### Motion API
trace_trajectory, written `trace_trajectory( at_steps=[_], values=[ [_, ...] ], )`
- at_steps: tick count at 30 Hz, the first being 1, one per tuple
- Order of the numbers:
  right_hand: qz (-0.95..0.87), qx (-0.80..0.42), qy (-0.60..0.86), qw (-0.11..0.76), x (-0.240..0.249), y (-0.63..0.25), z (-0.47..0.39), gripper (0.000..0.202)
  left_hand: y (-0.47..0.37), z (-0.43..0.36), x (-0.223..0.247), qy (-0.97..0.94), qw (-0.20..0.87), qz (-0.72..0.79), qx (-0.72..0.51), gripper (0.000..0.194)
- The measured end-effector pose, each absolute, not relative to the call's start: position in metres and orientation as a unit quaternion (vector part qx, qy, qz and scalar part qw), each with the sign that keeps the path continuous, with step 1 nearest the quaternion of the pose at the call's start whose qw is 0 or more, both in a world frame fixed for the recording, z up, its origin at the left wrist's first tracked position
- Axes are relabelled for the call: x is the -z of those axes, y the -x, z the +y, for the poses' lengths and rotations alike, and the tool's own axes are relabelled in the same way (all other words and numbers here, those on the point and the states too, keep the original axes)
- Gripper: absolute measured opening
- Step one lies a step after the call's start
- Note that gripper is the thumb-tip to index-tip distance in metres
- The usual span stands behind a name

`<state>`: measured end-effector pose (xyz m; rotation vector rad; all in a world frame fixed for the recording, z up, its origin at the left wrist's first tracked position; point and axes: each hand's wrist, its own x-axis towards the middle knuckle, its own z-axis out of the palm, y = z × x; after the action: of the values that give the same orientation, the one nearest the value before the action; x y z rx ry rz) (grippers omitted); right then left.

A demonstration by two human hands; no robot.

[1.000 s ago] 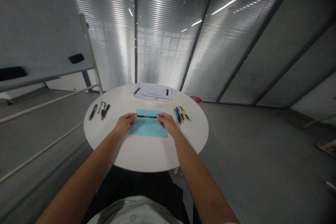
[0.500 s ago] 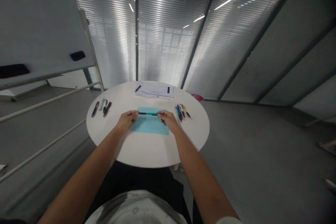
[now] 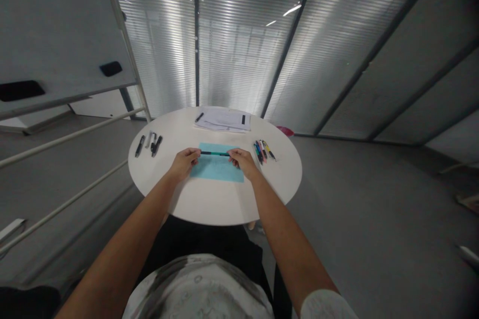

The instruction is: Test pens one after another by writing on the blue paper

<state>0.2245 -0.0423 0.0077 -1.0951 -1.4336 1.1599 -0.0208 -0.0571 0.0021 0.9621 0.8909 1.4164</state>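
Note:
A dark and teal pen is held level between both hands, over a light-blue sheet of paper on the round white table. My left hand pinches the pen's left end. Its right end is pinched by the fingers of my right hand. To the right of my right hand lies a group of coloured pens. Several black and grey pens or markers rest on the table beyond my left hand.
A stack of white papers with a dark pen on it lies at the far side of the round table. A whiteboard on a metal frame stands at the left. Behind the table is a glass wall with blinds.
The head view has shifted slightly, so the table sits a little higher and further right. Both hands still grip the pen; its visible teal part looks shorter, with more dark at the right end.

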Motion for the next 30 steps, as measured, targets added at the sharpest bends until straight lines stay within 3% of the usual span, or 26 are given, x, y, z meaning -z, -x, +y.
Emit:
trace_trajectory(
  at_steps=[30],
  values=[
    [-0.611, -0.457, 0.444, 0.47, -0.0123, -0.2225, -0.0474, 0.035, 0.0202, -0.0561, 0.0008, -0.416, 0.552, 0.38, -0.614, 0.03]
  ],
)
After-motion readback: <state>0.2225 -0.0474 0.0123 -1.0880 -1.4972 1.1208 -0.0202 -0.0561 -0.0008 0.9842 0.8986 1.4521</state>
